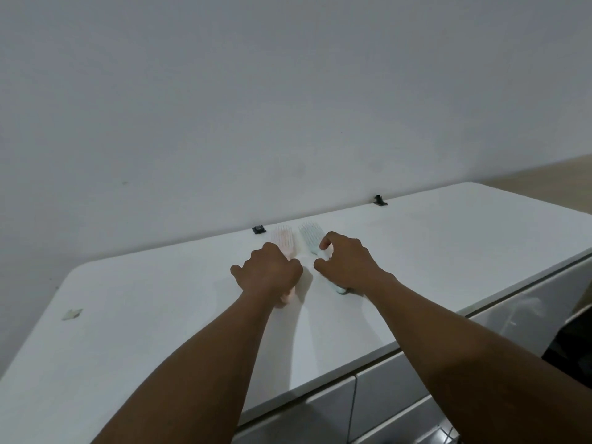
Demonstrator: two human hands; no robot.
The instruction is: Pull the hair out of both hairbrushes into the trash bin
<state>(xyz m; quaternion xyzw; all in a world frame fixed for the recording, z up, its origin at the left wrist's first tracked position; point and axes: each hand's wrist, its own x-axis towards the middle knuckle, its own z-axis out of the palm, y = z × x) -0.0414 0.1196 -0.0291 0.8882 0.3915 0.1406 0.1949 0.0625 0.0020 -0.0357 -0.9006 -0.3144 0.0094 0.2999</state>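
Observation:
Two hairbrushes lie side by side on a white countertop (160, 315), bristles up, heads toward the wall. The pink hairbrush (283, 237) is on the left and my left hand (269, 272) is closed over its handle. The pale green hairbrush (309, 237) is on the right; my right hand (347, 262) curls over its handle, whose end (341, 289) pokes out under the wrist. I cannot make out any hair in the bristles. No trash bin is in view.
Two small black clips (259, 229) (380, 200) sit at the back edge against the white wall. A scrap of tape (72, 314) lies at the left. Grey drawer fronts (384, 395) run below the front edge, and something dark (573, 341) stands at the right.

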